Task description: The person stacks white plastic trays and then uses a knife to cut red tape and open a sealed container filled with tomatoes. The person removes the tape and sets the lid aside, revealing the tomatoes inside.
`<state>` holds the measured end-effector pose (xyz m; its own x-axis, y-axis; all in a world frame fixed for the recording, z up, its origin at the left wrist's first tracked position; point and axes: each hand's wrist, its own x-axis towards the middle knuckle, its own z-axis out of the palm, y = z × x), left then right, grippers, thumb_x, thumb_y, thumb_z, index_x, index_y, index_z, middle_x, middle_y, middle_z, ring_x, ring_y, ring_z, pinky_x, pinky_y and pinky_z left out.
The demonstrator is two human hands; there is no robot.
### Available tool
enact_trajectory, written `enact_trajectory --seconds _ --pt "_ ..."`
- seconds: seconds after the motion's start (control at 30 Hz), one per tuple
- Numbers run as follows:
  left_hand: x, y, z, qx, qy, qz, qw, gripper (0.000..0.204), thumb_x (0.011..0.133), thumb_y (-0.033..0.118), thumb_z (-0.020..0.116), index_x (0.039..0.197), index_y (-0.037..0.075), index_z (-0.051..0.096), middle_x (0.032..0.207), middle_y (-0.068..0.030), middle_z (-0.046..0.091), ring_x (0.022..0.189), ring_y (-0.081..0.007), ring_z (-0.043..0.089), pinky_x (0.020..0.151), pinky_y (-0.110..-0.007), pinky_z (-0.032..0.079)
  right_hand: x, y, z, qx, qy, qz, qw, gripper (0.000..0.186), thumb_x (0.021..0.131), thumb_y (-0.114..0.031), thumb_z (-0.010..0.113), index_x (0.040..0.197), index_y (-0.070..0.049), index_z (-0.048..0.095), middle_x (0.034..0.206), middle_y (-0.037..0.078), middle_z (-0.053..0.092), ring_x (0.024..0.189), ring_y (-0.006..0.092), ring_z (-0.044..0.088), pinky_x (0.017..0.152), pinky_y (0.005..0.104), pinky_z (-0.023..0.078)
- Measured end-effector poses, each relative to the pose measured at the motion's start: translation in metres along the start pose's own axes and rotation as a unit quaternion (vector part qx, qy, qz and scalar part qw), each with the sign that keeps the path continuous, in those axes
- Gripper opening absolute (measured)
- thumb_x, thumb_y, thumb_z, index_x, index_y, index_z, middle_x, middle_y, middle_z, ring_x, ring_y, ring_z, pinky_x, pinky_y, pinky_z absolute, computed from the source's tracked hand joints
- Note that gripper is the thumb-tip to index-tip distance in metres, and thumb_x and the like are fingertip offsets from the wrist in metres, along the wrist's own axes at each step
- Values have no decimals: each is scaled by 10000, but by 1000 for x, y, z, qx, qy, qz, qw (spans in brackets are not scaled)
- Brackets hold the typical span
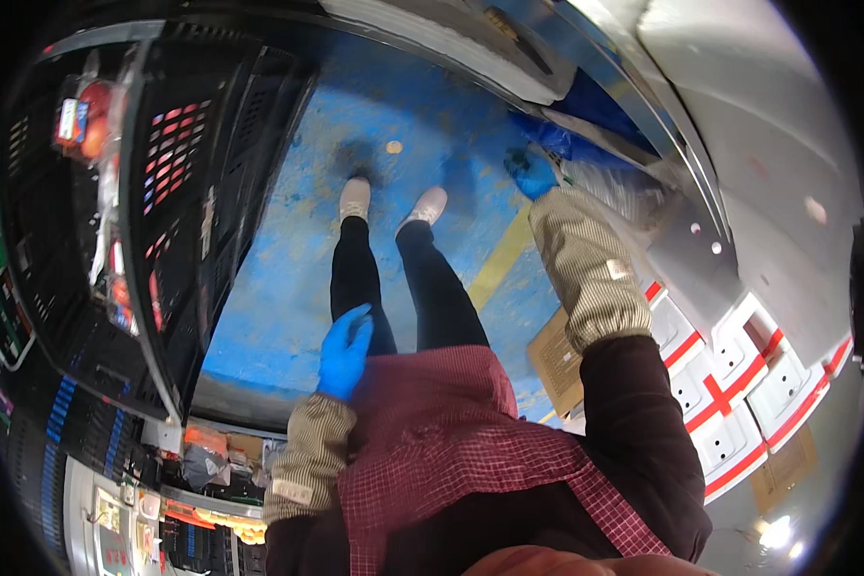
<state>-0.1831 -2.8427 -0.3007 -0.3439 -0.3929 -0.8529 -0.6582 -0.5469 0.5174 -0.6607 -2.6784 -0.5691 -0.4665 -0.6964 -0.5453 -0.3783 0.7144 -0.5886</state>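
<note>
My left hand (344, 355), in a blue glove, hangs by my thigh beside the maroon checked apron (432, 394). Its fingers are loosely apart and nothing is in them. Out to the right, my right hand (538, 178) wears a blue glove too and is stretched forward over the floor. Its fingers look curled in, with a dark patch at their tips that I cannot make out. Close beside that hand are a crumpled blue plastic sheet (571, 142) and clear plastic wrap (616, 190). Striped sleeve covers sit on both my forearms.
Black plastic crates (168, 158) stand on a metal rack at the left, with packed red fruit (94, 120) in one. Underfoot lies a worn blue floor (288, 278). At the right are a cardboard box (555, 360) and white boxes with red tape (715, 403).
</note>
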Motion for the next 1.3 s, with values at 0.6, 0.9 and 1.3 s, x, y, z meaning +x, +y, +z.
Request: enact_trajectory --seconds 0.6,0.9,1.3 --pt "45 -88 0 -22 79 -88 993 303 1008 94 658 1301 20 659 1290 -109 681 1172 -180 637 1048 -314 495 250 -95 -68 -287 238 -22 928 460 888 -278 744 1273 -39 666 1009 238 730 975 353 730 839 449 570" --pt "51 -36 18 -27 25 -96 995 308 1011 108 645 1306 20 660 1254 -134 699 1176 -190 641 1019 -318 502 44 -120 -3 88 207 28 974 318 941 -203 710 1216 -51 661 1146 144 706 973 251 689 839 370 551" --pt "-62 150 -164 381 350 281 808 760 914 214 724 1553 -3 373 1565 -291 349 1448 -459 328 1192 -563 243 -251 -132 -12 276 199 276 899 445 912 -228 775 1288 -59 608 1156 150 670 883 207 689 710 315 593"
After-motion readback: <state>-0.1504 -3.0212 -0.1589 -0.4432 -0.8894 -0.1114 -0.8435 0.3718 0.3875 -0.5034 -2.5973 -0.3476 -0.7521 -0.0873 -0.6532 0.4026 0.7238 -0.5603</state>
